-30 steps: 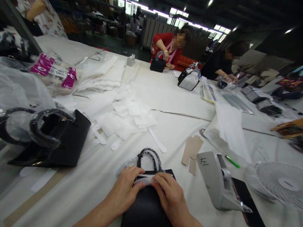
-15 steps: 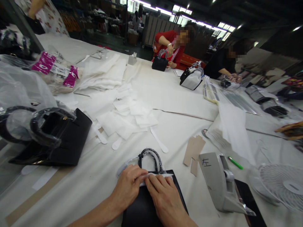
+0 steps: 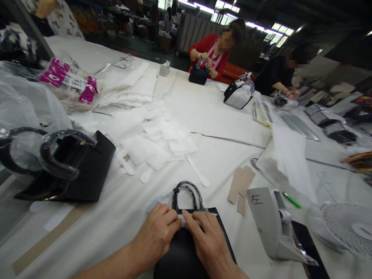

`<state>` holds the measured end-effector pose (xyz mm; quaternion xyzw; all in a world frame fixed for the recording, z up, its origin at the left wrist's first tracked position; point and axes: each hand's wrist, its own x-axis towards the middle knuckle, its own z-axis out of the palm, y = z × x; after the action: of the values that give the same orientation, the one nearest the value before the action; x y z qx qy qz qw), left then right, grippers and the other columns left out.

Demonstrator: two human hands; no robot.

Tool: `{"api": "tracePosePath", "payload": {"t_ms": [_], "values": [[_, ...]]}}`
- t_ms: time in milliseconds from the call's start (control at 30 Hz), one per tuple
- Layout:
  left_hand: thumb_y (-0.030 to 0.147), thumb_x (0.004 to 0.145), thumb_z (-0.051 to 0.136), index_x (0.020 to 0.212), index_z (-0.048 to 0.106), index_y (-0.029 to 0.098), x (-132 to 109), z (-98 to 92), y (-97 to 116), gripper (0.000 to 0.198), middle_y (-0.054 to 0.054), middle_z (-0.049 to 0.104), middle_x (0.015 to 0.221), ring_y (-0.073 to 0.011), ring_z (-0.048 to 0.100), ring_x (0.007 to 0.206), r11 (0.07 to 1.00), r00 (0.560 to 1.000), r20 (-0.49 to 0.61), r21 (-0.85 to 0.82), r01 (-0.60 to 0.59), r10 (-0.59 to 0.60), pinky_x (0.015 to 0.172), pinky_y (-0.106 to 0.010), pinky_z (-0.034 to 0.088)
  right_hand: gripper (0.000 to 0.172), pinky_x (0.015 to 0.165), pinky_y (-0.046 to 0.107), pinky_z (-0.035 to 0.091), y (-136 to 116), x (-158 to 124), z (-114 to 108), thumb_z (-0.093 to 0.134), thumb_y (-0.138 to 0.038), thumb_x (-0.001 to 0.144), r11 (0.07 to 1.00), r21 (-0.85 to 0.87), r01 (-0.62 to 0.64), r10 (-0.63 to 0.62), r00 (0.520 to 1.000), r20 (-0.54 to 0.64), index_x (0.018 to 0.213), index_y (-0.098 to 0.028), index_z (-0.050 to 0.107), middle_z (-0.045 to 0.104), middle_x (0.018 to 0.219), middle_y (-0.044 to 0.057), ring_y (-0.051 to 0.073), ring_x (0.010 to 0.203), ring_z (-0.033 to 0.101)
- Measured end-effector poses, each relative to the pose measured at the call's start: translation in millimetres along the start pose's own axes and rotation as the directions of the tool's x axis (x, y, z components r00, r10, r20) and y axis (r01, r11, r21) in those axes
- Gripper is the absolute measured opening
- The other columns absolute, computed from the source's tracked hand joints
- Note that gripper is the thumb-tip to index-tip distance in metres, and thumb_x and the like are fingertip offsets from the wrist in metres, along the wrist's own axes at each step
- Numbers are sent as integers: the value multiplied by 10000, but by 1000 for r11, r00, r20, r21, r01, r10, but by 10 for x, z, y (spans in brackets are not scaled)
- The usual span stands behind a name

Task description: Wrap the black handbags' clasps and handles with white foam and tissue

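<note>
A black handbag (image 3: 177, 257) lies in front of me at the bottom middle, its plastic-wrapped handles (image 3: 200, 197) pointing away. Across its top edge runs a thin white sheet (image 3: 183, 221), mostly covered by my fingers. My left hand (image 3: 157, 236) is closed on the sheet's left part, with thumb and curled fingers together. On the right part, my right hand (image 3: 210, 242) is closed too, its fingers bent over the sheet and pressed to the bag's top. The fingertips of both hands nearly meet at the middle of the edge.
At left stands a larger black handbag (image 3: 90, 170) with wrapped handles. White foam sheets (image 3: 151, 143) are scattered beyond. To the right are brown card pieces (image 3: 241, 184), a grey tape dispenser (image 3: 269, 224), a phone (image 3: 309, 248) and a white fan (image 3: 348, 228). Co-workers handle bags across the table.
My right fingers have spread a little and shifted along the sheet; my left hand is more curled. The view has moved slightly. Across the table, the person in red has changed hand position on a bag.
</note>
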<state>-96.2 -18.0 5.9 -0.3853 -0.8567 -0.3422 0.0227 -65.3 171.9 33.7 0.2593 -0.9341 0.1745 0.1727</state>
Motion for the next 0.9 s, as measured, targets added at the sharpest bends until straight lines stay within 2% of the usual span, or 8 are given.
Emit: {"api": "tracePosePath", "payload": {"t_ms": [167, 367, 467, 500, 567, 700, 800, 900], "values": [[28, 887, 429, 1067, 581, 152, -7, -41, 92, 267, -57, 581, 866, -222, 517, 796, 986, 999, -6, 161, -46, 48, 732, -381, 447, 331, 708, 338, 360, 32, 17, 31, 338, -180, 997, 999, -14, 51, -51, 999, -2, 912, -172, 659, 646, 802, 49, 180, 775, 517], [30, 862, 449, 1138, 572, 151, -132, 28, 236, 326, -72, 591, 938, -244, 529, 838, 930, 999, 45, 366, -28, 13, 777, -409, 468, 284, 717, 349, 345, -67, -70, 47, 387, -179, 986, 1000, 2, -14, 14, 1000, 17, 907, -207, 659, 673, 774, 9, 154, 712, 518], [-75, 775, 382, 1173, 564, 196, -246, 143, 128, 515, -53, 601, 1014, -236, 542, 888, 922, 997, -6, 381, -70, 78, 800, -388, 456, 199, 806, 352, 380, 117, -234, -169, 488, -240, 948, 966, 102, -236, 236, 972, 12, 891, -249, 678, 715, 853, -13, 143, 762, 593], [-89, 748, 372, 1194, 557, 215, -274, 180, 75, 571, -44, 603, 1031, -234, 544, 909, 923, 996, 0, 375, -83, 90, 811, -379, 453, 179, 828, 350, 396, 253, -336, -318, 522, -294, 926, 916, 131, -378, 385, 923, -24, 872, -252, 688, 723, 860, -7, 152, 790, 614], [-103, 701, 359, 1209, 553, 247, -312, 236, -20, 647, -27, 605, 1051, -226, 550, 923, 928, 994, 4, 357, -107, 113, 826, -365, 450, 259, 846, 353, 435, 600, -619, -724, 560, -442, 860, 708, 168, -686, 706, 689, -165, 821, -232, 706, 726, 845, 40, 199, 843, 636], [-93, 712, 348, 1243, 543, 283, -362, 274, -122, 680, -15, 608, 1075, -209, 563, 940, 935, 993, 18, 334, -116, 117, 866, -342, 455, 519, 704, 366, 468, 1322, -1305, -1556, 500, -590, 792, 352, 199, -915, 916, 292, -276, 879, -125, 714, 719, 872, 150, 271, 816, 632], [-58, 769, 352, 1271, 537, 298, -394, 282, -158, 642, -25, 615, 1085, -204, 576, 937, 943, 993, 3, 315, -110, 115, 846, -314, 485, 542, 608, 332, 462, 1618, -1637, -1800, 574, -615, 676, 166, 258, -952, 985, 149, -84, 727, -99, 733, 708, 704, 131, 255, 684, 633], [-29, 798, 366, 1300, 521, 320, -411, 279, -171, 632, -29, 620, 1101, -199, 589, 944, 953, 994, -3, 284, -101, 107, 820, -281, 518, 479, 597, 299, 452, 1687, -1728, -1769, 659, -578, 591, 64, 300, -952, 989, 101, 110, 647, -107, 731, 697, 655, 103, 215, 644, 620]]}}
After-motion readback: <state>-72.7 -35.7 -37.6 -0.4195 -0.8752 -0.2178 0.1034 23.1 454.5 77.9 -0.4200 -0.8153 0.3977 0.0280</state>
